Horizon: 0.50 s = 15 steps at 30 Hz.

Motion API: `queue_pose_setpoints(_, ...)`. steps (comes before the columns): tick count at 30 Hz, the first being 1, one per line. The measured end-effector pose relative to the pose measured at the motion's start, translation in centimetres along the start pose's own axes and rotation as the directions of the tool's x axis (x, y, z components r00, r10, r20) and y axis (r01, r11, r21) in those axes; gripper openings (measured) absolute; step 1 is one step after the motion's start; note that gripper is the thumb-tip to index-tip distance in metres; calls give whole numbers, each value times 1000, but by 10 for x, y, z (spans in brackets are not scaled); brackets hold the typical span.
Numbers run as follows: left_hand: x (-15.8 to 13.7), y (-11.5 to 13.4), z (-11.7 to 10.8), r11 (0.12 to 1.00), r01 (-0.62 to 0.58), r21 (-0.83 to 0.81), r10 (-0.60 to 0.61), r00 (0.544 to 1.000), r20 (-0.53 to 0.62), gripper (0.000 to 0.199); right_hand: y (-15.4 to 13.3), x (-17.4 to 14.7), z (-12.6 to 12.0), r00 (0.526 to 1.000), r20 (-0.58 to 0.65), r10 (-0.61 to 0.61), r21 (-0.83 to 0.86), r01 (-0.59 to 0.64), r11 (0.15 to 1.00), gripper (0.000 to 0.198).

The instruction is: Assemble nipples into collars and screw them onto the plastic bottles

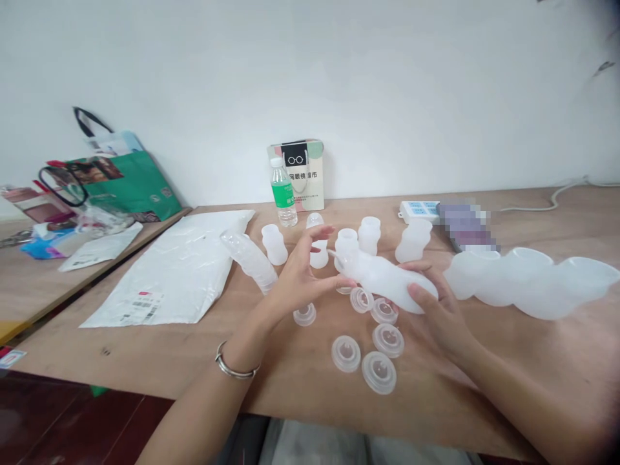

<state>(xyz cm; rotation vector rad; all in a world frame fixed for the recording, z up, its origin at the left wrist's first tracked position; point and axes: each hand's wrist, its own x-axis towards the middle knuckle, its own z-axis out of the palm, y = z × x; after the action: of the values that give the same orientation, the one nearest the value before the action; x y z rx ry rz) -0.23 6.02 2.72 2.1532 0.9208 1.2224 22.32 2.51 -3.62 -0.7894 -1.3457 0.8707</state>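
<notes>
My right hand (438, 303) grips a frosted white baby bottle (392, 279) by its base, holding it tilted above the table with the neck toward the left. At the bottle's top a clear curved piece (338, 259) shows, partly blurred. My left hand (310, 265) is beside that end, thumb and fingers spread apart; whether the thumb touches the bottle I cannot tell. Below lie several clear round lids (379, 372). Behind stand several frosted bottles, such as one bottle (274, 245) at the left and another (414, 240) at the right. One bottle (317, 257) wears a clear dome.
A leaning stack of clear domes (249, 259) is beside my left forearm. A white plastic mailer (179, 271) covers the left. Behind are a water bottle (284, 194), paper bag (310, 187) and power strip (419, 212). Frosted wavy containers (530, 281) stand right; a green bag (130, 184) far left.
</notes>
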Motion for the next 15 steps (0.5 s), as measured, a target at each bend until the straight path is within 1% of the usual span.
queue_pose_setpoints(2,-1,-3,1,999,16,-39,-16,1000,9,80,0,1,0,1000,-7,-11,30,11,999,17)
queue_pose_setpoints(6,-2,-5,9,985,27,-171,-15,997,69,92,0,-1,1,999,1,42,17,-42,999,20)
queue_pose_setpoints(8,-2,-7,12,981,48,-187,-40,998,50,89,0,0,1,998,32,51,66,-53,996,20)
queue_pose_setpoints(11,0,-11,12,981,93,-173,-99,995,-23,77,-2,2,2,998,46,40,177,-47,983,17)
queue_pose_setpoints(13,0,-13,11,981,76,-181,-81,997,-18,79,-4,3,2,998,48,44,214,-53,975,17)
queue_pose_setpoints(15,-1,-12,11,979,44,-200,-36,999,41,89,-6,3,3,997,52,60,203,-69,977,18)
